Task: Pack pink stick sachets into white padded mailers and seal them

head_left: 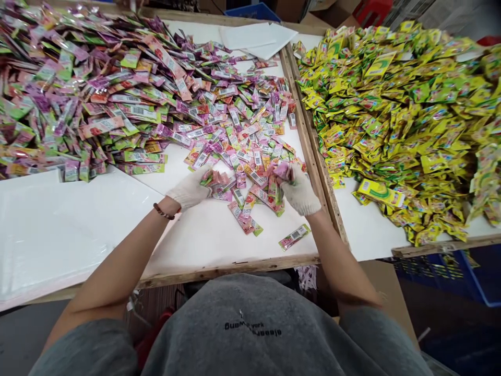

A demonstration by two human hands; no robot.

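Observation:
Both my hands wear white knit gloves and work at the near edge of a loose heap of small stick packets [257, 158] in pink, purple, green and orange. My left hand [193, 188] is closed around several pinkish packets [219, 180] at the heap's left side. Over on the right, my right hand [298, 190] grips a few packets, a purple one [282, 170] showing at its fingertips. Between the hands and slightly nearer, a pink packet [240, 218] lies on the white tabletop [203, 237]. A single green and pink packet [294, 237] rests apart, below my right hand.
A large pile of similar stick packets [97, 89] covers the table's far left. Beyond a wooden divider [313, 130] spreads a heap of yellow packets [391, 120]. White sheets [70, 224] lie at left, and more white sheets [258, 39] at the back. A blue crate [477, 277] stands below right.

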